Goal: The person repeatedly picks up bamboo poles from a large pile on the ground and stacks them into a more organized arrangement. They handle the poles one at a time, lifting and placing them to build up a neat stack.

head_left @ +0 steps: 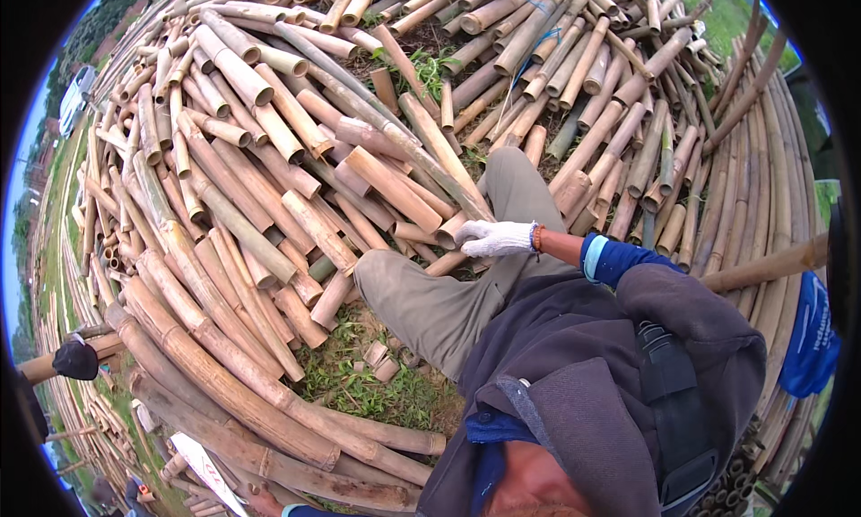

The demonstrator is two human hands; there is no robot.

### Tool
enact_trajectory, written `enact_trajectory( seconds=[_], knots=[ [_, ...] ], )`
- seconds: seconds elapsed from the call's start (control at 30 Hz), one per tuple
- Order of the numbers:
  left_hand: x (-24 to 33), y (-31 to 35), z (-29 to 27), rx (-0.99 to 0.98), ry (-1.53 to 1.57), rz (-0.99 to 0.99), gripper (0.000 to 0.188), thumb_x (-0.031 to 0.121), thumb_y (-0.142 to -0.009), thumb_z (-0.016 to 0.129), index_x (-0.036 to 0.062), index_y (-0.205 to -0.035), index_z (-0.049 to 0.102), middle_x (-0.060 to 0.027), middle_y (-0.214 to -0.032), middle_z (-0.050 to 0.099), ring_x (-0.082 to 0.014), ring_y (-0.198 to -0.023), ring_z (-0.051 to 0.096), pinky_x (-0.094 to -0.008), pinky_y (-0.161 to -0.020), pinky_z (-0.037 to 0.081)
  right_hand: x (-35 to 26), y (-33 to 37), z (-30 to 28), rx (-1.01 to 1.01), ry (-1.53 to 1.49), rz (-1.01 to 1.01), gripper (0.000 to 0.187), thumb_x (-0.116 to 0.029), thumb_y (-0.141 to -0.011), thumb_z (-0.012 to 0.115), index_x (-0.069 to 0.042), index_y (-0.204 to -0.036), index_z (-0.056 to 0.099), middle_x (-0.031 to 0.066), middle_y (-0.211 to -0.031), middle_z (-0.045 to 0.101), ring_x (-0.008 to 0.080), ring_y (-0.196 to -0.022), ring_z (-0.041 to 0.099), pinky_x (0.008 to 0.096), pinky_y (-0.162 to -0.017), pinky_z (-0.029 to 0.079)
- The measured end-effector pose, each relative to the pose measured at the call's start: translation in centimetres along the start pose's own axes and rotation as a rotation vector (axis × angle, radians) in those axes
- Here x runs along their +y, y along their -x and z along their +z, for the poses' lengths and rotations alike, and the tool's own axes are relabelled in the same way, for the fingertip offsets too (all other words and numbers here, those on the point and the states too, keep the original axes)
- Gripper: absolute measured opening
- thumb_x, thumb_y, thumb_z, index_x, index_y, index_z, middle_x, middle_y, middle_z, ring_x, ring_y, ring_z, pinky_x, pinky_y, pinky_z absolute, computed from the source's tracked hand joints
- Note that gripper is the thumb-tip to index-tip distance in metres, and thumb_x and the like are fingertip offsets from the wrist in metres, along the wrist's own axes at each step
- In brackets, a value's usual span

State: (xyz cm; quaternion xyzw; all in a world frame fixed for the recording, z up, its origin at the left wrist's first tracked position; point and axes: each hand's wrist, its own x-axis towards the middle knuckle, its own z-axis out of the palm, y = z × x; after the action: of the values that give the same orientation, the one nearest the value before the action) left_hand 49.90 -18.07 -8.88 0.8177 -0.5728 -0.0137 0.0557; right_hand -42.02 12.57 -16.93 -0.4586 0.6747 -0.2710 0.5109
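Observation:
My right hand point(495, 239), in a white knit glove, rests between my knees with its fingers curled down at the lower end of a long grey-green bamboo pole point(395, 127). That pole slants away to the upper left across the heap. Next to the gloved fingers is the open end of a shorter bamboo piece point(453, 227). My bare left hand point(265, 500) shows only partly at the lower left edge. Right beside it is a flat, white, tapering thing with reddish marks point(208, 470); its kind and the left hand's grip on it are unclear.
Cut bamboo pieces point(242, 172) lie heaped before me. Long bamboo poles point(251, 400) curve past my left side, others point(762, 158) along my right. Small offcuts point(381, 363) lie on grass by my knee. Blue string point(543, 37) crosses the far heap. A blue cloth point(810, 338) hangs at right.

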Motion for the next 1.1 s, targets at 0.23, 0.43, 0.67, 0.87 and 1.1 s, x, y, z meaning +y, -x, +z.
enact_trajectory(
  seconds=[0.23,0.43,0.67,0.87,1.1],
  knots=[
    [4.2,3.0,4.2,-0.016,0.078,-0.219,0.046,0.028,-0.097,0.069,0.0044,-0.137,0.07,-0.0197,-0.127,0.074,-0.0388,-0.116,0.07,-0.0472,-0.1,0.053,2.5,3.6,-5.9,0.272,-0.401,-0.007,0.055,-0.04,-0.109,0.057,-0.006,-0.152,0.048,0.0095,-0.127,0.061,0.0162,-0.108,0.065,0.0336,-0.094,0.057],
    [8.1,9.2,2.6,0.171,0.129,-0.211,0.042,0.028,-0.102,0.064,0.0037,-0.135,0.071,-0.0212,-0.125,0.074,-0.0385,-0.115,0.07,-0.0466,-0.098,0.053,10.1,0.7,-13.6,0.643,-0.569,0.12,0.056,-0.038,-0.107,0.059,-0.004,-0.15,0.051,0.0099,-0.124,0.062,0.0164,-0.104,0.066,0.0347,-0.089,0.057],
    [18.6,22.9,5.7,0.381,0.165,0.017,0.046,0.022,-0.104,0.063,-0.0025,-0.143,0.06,-0.0242,-0.138,0.065,-0.04,-0.123,0.065,-0.0474,-0.105,0.052,17.4,-11.1,-22.3,0.724,0.249,0.19,0.069,-0.048,-0.095,0.061,-0.003,-0.147,0.056,0.0305,-0.139,0.063,0.0451,-0.132,0.059,0.0496,-0.114,0.047],
    [29.5,36.0,9.7,0.126,0.186,0.261,0.042,0.014,-0.098,0.065,-0.0027,-0.137,0.063,-0.0219,-0.132,0.065,-0.0406,-0.127,0.058,-0.0485,-0.113,0.043,15.6,-21.8,-30.0,0.782,0.491,0.197,0.072,-0.05,-0.09,0.066,-0.001,-0.143,0.059,0.0275,-0.133,0.067,0.0422,-0.131,0.06,0.0497,-0.112,0.048],
    [39.4,40.0,14.0,-0.048,0.392,0.252,0.038,0.006,-0.097,0.064,-0.002,-0.134,0.065,-0.0218,-0.135,0.062,-0.038,-0.13,0.057,-0.0475,-0.112,0.043,12.5,-28.0,-29.7,0.81,0.275,0.374,0.117,-0.068,-0.074,0.078,-0.003,-0.162,0.037,0.0291,-0.151,0.054,0.0419,-0.137,0.057,0.0458,-0.117,0.045]
  ],
)
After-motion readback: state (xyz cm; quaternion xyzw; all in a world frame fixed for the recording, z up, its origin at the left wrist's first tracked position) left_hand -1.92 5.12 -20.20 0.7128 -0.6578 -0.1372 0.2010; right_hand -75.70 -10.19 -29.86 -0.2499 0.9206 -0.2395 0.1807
